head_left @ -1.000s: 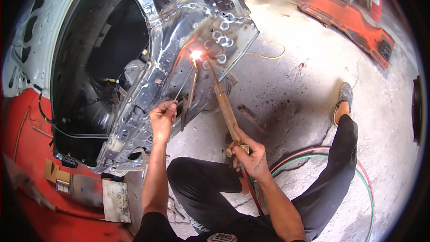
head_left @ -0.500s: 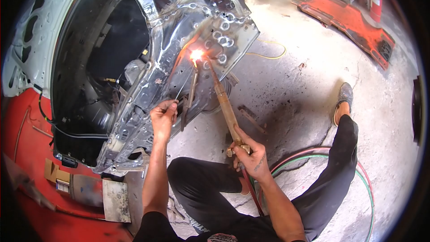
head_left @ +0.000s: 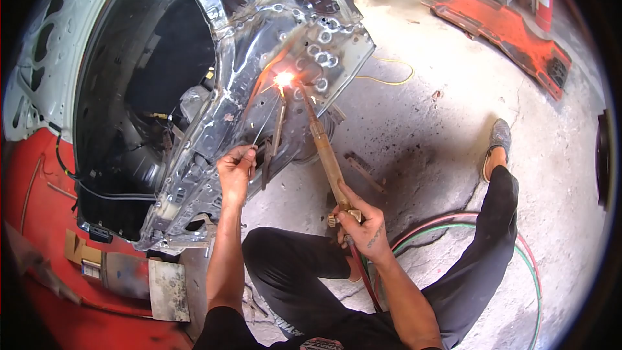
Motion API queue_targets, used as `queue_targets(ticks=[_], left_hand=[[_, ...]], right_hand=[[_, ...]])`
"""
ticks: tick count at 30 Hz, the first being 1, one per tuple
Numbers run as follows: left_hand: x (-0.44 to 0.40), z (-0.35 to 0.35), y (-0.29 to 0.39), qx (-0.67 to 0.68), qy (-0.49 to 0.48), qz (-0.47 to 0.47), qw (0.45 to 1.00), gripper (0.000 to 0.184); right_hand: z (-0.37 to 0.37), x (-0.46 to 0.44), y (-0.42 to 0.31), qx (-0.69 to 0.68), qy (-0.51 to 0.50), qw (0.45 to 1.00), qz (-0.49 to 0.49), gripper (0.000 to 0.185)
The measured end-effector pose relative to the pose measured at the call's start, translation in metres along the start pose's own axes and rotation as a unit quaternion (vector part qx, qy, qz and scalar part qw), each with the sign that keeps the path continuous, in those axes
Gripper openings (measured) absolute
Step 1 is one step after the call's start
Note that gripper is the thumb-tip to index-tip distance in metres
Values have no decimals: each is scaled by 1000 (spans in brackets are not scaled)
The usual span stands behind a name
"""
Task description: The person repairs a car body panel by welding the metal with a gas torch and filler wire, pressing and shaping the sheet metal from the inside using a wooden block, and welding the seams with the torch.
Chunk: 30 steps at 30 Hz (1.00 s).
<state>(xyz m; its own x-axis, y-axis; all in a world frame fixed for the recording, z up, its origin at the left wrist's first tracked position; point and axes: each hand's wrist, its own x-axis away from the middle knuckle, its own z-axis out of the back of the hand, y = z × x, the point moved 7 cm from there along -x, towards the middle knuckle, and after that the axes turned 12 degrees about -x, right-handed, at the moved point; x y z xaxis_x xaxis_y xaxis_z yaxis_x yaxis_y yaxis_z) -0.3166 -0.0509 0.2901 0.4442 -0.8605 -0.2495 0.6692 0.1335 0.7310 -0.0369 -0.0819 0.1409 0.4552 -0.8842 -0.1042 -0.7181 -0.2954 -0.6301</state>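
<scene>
The torch (head_left: 328, 159) points into the bright glow (head_left: 284, 79) on the metal panel (head_left: 350, 52). Change we log: short sparks (head_left: 314, 99) around the glow, absent half a second ago; we judge the metal is spitting under heat. Our left hand (head_left: 236, 167): fingers pinched on a thin rod (head_left: 264, 128). Right hand (head_left: 361, 221): fingers wrapped round the torch's lower end.

The right hand (head_left: 363, 221) grips a brass-coloured torch (head_left: 330, 162), whose tip meets a bright glow (head_left: 284, 79) on the bare metal car body (head_left: 249, 58). The left hand (head_left: 236, 170) pinches a thin rod (head_left: 262, 133) angled toward that glow. Red and green hoses (head_left: 537, 277) curve across the floor (head_left: 421, 129).
</scene>
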Motion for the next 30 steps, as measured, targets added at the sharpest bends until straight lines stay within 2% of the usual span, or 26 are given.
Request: queue_targets(ticks=[30], left_hand=[[-2,1,1,-5,5,7,1000,14]], right_hand=[[-1,0,0,-12,4,1000,-7,57]])
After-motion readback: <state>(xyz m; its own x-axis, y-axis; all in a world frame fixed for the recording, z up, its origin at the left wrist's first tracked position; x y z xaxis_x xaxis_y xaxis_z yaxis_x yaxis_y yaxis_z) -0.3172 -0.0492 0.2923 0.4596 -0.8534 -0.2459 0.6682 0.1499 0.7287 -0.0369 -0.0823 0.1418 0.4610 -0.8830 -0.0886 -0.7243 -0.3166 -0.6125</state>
